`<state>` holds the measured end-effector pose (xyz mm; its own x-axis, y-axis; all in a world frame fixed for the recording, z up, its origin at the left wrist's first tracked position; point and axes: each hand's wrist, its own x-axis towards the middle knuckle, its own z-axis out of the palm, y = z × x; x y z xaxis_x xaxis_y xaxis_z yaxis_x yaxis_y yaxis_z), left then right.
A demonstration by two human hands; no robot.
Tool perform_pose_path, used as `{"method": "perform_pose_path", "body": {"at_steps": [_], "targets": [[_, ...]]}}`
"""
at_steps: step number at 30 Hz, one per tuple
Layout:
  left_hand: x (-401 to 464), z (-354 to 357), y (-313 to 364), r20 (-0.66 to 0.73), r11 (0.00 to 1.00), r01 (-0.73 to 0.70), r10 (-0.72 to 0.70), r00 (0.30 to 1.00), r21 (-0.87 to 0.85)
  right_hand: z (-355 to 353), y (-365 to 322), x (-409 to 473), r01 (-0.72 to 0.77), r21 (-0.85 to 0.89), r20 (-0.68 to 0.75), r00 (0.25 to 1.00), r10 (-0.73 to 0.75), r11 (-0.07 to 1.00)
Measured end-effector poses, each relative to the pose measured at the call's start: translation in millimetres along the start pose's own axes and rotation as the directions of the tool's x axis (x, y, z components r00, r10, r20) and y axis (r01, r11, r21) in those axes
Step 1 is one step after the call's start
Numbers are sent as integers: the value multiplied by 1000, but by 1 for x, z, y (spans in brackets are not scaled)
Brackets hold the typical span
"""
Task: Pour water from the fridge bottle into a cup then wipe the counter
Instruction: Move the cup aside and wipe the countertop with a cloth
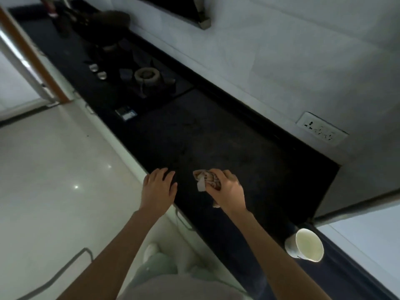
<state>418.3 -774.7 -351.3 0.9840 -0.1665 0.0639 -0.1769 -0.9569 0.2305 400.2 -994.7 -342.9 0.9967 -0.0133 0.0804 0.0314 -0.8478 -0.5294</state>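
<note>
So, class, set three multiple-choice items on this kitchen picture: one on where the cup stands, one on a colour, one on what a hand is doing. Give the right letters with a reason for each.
1. Where is the cup?
A. On the counter, to the right of both hands
B. On the stove burner
C. In the left hand

2. What colour is the counter?
A. White
B. Black
C. Red

3. What is the right hand doing?
A. Hanging with nothing in it
B. Lying flat on the wall
C. Gripping a bunched cloth

Answers: 1 A, since the cup stands at the counter's near right end, apart from the hands. 2 B, since the worktop is dark against the pale wall. 3 C, since its fingers curl round the cloth while the left hand rests open at the counter's edge.
</note>
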Motion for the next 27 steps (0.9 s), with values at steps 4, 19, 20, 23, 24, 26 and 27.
{"method": "perform_pose_path", "body": {"at_steps": [4,19,20,23,24,26,27], "targets": [[-37,-5,-42,-87,994,105,-105,991,-11,28,-41,0,102,27,49,993,-103,994],[-100,-50,-274,-198,888,459,-454,869,-24,171,-246,56,326,132,238,906,-350,936],[-100,-55,-292,-211,881,472,-466,859,-23,180,-260,62,335,125,228,906,-356,934],[-101,-70,-341,-245,864,503,-494,834,-30,203,-300,81,358,108,203,905,-373,928],[-100,-74,-356,-251,859,511,-502,828,-33,210,-312,88,364,107,197,904,-378,925],[-97,-81,-383,-270,851,524,-514,814,-39,221,-333,100,369,108,190,904,-384,923],[-95,-82,-396,-285,847,529,-518,807,-41,227,-342,107,371,112,186,903,-386,922]]}}
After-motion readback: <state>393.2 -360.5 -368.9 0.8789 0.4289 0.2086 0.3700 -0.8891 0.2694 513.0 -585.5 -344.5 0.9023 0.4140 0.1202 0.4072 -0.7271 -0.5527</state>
